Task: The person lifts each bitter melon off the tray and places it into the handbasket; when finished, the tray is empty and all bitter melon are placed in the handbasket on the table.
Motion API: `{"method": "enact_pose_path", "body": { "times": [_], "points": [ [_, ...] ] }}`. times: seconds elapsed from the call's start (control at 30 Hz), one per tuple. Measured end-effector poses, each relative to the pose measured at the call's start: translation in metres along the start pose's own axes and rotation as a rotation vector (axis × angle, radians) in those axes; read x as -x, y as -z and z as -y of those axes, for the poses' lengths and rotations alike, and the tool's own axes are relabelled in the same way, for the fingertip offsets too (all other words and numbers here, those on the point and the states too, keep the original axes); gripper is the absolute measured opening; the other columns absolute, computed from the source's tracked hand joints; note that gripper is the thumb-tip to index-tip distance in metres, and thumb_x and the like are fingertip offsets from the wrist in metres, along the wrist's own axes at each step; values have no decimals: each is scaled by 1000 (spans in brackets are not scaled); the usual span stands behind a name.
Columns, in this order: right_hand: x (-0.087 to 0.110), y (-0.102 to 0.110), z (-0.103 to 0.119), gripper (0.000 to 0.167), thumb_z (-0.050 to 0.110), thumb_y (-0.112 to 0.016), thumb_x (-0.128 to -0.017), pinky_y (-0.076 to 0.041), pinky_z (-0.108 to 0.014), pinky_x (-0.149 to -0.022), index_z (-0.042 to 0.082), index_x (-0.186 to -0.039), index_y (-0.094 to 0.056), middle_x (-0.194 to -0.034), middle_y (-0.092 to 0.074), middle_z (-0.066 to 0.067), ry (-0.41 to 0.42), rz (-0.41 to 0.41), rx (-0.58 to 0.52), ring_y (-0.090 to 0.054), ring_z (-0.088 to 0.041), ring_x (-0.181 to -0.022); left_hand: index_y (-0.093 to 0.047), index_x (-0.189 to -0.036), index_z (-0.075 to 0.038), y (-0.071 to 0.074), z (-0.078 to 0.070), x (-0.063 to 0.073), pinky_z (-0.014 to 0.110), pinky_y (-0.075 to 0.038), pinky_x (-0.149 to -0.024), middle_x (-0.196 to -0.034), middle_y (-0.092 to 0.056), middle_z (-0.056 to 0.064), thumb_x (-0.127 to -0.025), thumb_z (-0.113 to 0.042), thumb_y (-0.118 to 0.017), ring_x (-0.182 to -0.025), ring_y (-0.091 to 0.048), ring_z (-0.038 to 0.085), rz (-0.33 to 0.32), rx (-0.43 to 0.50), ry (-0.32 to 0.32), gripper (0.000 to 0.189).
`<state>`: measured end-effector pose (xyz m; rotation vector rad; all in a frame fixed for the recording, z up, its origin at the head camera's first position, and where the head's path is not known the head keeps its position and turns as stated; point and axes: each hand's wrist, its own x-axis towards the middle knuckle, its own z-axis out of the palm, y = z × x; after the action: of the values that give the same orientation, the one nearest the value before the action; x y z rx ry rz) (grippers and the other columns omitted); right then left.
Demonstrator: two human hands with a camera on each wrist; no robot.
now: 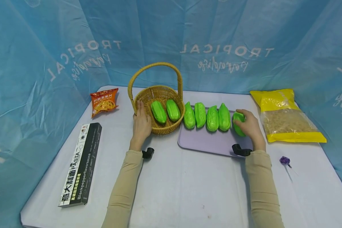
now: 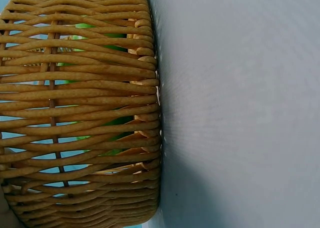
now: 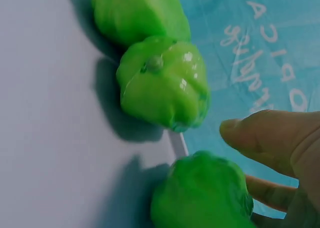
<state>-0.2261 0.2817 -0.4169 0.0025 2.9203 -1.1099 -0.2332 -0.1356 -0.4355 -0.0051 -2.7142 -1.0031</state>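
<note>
A wicker basket [image 1: 165, 130] with a tall arched handle holds two glossy, ridged green vegetables [image 1: 159, 112]. My left hand [image 1: 141, 123] rests against the basket's left rim with its fingers straight; the left wrist view shows the woven side [image 2: 80, 97] up close. On a lavender tray [image 1: 205, 146] several similar green vegetables [image 1: 212, 119] lie in a row. At the tray's right end my right hand [image 1: 249, 123] is around one more green vegetable [image 3: 200, 193]. In the right wrist view its thumb stands apart from that vegetable, and the other fingers are partly hidden behind it.
An orange snack bag [image 1: 104, 101] and a long pasta box [image 1: 81, 164] lie on the left. To the right are a yellow bag of pasta [image 1: 288, 118] and a small purple-wrapped lollipop [image 1: 285, 160]. A blue curtain [image 1: 165, 38] surrounds the white table [image 1: 188, 190].
</note>
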Motion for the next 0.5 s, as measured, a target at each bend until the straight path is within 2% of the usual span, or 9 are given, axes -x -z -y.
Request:
{"method": "enact_pose_path", "body": {
  "times": [0.23, 0.5],
  "points": [
    [2, 1, -11, 60, 17, -58, -94, -24, -61, -112, -1, -147, -37, -151, -30, -32, -51, 11, 11, -28, -49, -139, -11, -154, 3, 0, 0, 0, 54, -21, -115, -163, -7, 18, -100, -9, -34, -146, -20, 40, -6, 18, 9, 60],
    [2, 2, -13, 61, 21, -56, -95, -26, -62, -111, 3, -149, -34, -153, -29, -30, -101, 28, 3, -29, -48, -139, -8, -155, 1, -1, 1, -1, 54, -23, -114, -163, -6, 18, -101, -10, -33, -145, -21, 42, -8, 12, 6, 60]
  ]
}}
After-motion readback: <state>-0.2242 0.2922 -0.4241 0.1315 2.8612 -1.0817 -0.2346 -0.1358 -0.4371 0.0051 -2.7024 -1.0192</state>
